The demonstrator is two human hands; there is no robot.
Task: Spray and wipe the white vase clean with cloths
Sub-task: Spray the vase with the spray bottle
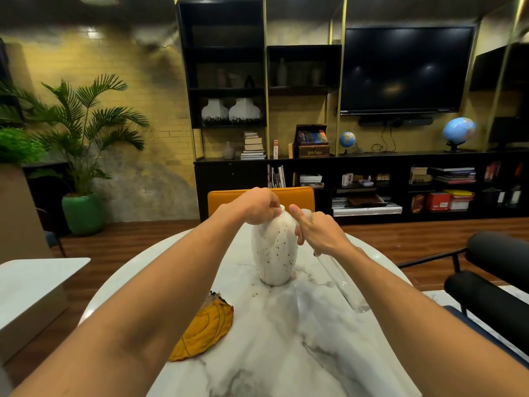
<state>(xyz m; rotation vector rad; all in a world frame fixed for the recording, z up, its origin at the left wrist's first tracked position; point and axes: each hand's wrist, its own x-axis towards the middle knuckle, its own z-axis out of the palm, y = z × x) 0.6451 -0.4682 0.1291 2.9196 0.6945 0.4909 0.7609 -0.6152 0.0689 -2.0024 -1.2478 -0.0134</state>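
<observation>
A white speckled vase (274, 250) stands upright on the round marble table (286, 339). My left hand (256, 206) grips the vase's neck at the top left, fingers curled over the rim. My right hand (313, 229) holds a clear spray bottle (339, 277) tilted, its top end close to the vase's right shoulder and its base pointing down toward me, thumb raised over the nozzle. A folded yellow cloth (206, 330) lies on the table to the left of my left forearm.
An orange chair back (229, 200) stands behind the table's far edge. A black padded armchair (492, 282) sits at the right, a second white table (31, 285) at the left. Shelves, a television and potted plants line the back wall.
</observation>
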